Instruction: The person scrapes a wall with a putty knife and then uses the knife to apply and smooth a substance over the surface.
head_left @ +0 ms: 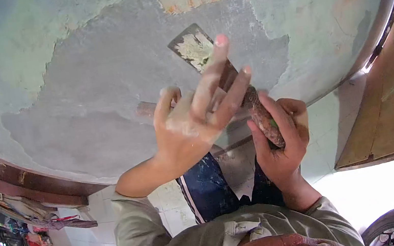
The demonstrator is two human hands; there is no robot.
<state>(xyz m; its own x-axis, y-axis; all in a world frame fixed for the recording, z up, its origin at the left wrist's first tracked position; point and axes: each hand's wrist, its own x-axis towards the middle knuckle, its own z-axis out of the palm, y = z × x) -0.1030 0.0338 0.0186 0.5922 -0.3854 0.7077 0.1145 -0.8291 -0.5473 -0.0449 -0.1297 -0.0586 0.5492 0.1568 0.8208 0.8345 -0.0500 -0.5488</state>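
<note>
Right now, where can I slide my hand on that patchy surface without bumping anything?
There's room on the gray patch, between its jagged green edge and the left hand, and on the green stretch between the flat-bladed tool and the curved right rim. It's crowded in the middle, around the tool, right hand, left hand and a brownish stub.

The scraper (191, 45) extends forward and to the left from the grip of the right hand (284, 135), over the broad surface (86, 104). The left hand (188, 119) is just left of this grip. The board (386, 116) is to the right; the wheel (392, 226) is behind, also right.
</note>
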